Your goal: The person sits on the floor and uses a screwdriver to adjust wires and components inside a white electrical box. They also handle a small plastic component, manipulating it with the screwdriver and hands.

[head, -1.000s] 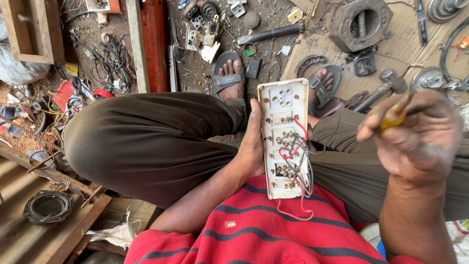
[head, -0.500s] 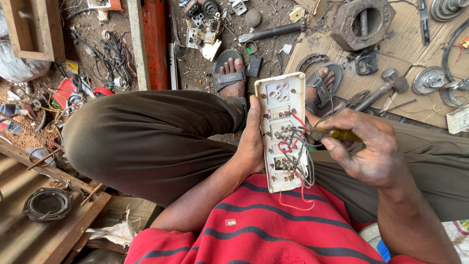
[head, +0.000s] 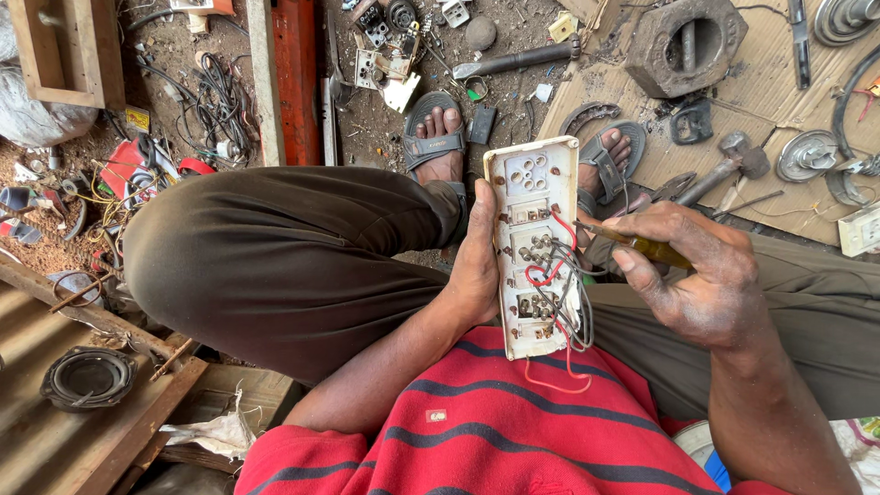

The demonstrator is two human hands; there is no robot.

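Observation:
My left hand grips the left edge of a white electrical switchboard, held upright over my lap with its open back toward me. Red and grey wires run over its terminals and hang below its lower edge. My right hand is closed around a yellow-handled screwdriver, whose tip points left into the wires near the board's upper middle. Both of my feet in grey sandals rest on the dirt beyond the board.
A hammer, a heavy metal block, round metal parts and a white switch box lie on cardboard at the right. Cable tangles and a wooden frame sit at the left. A speaker cone rests on planks.
My right hand came down from a raised position at the right and brought the screwdriver tip to the board's wiring. My left hand kept holding the board still.

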